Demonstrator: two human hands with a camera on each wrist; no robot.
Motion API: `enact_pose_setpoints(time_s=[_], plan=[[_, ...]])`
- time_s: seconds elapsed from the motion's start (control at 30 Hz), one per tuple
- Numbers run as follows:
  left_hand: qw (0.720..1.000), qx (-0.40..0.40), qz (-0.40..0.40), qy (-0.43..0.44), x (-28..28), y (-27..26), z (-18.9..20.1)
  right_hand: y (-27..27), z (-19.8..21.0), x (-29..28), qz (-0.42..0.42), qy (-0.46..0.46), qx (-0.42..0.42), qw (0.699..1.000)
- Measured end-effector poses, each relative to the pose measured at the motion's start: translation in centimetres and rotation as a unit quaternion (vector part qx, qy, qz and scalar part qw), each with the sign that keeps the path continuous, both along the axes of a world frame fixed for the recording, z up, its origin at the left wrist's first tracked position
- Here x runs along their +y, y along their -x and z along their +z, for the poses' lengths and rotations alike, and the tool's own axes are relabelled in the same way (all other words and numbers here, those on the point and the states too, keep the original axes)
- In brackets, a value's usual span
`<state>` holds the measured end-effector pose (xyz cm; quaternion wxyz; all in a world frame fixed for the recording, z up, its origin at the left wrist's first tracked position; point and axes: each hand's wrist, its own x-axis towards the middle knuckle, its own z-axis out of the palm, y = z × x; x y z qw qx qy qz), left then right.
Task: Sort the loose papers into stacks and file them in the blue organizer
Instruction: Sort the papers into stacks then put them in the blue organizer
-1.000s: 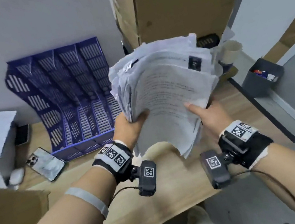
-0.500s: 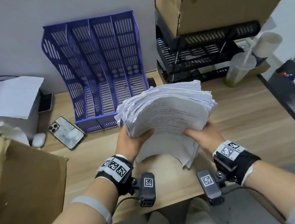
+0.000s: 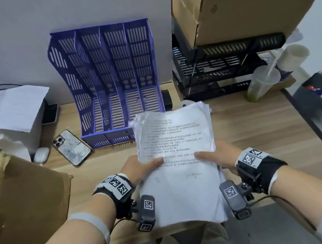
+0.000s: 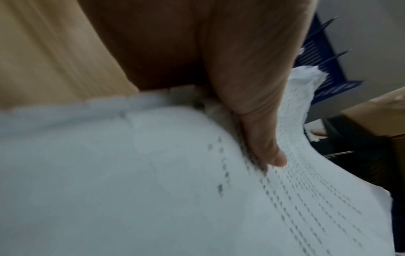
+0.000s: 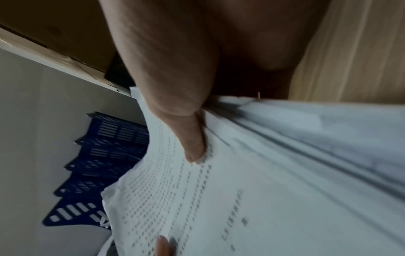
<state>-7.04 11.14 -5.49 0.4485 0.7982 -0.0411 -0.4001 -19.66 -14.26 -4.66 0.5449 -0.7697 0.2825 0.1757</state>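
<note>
your left hand (image 3: 140, 169) and right hand (image 3: 218, 158) grip the paper stack (image 3: 175, 140) by its sides, thumbs on top, fingers curled beneath, above the bench (image 3: 253, 127) before the blue organizer (image 3: 113, 76).

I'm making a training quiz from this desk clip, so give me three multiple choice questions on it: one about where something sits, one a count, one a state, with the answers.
1. Where does the phone lie?
A. on the desk, left of the blue organizer
B. inside the organizer
C. on the black trays

2. How many slots does the organizer have?
A. two
B. four
C. six

3. How is the paper stack held?
A. by one hand only
B. lying loose, untouched
C. by both hands, thumbs on top

Answers:
1 A, it lies face down on the wood beside the organizer's left wall.
2 B, three dividers split it into four.
3 C, the left hand and the right hand each keep a grip on one side.
</note>
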Motion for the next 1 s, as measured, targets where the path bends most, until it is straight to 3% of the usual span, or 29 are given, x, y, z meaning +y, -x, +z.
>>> enact_pose_setpoints(time_s=[0.1, 0.17, 0.23, 0.33, 0.47, 0.57, 0.73, 0.87, 1.0], plan=[[0.998, 0.019, -0.043, -0.051, 1.2, 0.4, -0.8, -0.3, -1.3, 1.4, 0.028, 0.024, 0.036, 0.999], [0.993, -0.001, -0.063, -0.103, 1.6, 0.5, -1.4, -0.6, -2.2, 2.2, -0.021, 0.034, 0.047, 0.998], [0.988, -0.007, -0.036, -0.150, 2.2, 0.4, -2.6, -0.7, -3.2, 2.5, -0.066, 0.082, 0.067, 0.992], [0.970, -0.055, 0.041, -0.233, 3.3, -0.2, -3.8, -0.4, -4.6, 2.6, -0.046, 0.146, 0.105, 0.983], [0.972, -0.106, 0.061, -0.201, 3.6, -0.3, -4.1, 0.0, -5.3, 4.0, -0.008, 0.089, 0.135, 0.987], [0.972, -0.110, 0.021, -0.206, 3.5, 0.1, -4.1, 0.1, -5.3, 4.8, 0.027, 0.126, 0.136, 0.982], [0.958, -0.154, -0.079, -0.228, 2.6, 0.3, -3.4, 0.1, -5.7, 5.2, 0.004, 0.179, 0.146, 0.973], [0.958, -0.137, -0.142, -0.208, 1.1, 0.8, -3.1, 0.5, -6.0, 4.6, -0.019, 0.160, 0.165, 0.973], [0.957, -0.168, -0.078, -0.224, 0.2, 0.5, -3.2, 1.7, -6.5, 3.5, -0.063, 0.154, 0.165, 0.972]])
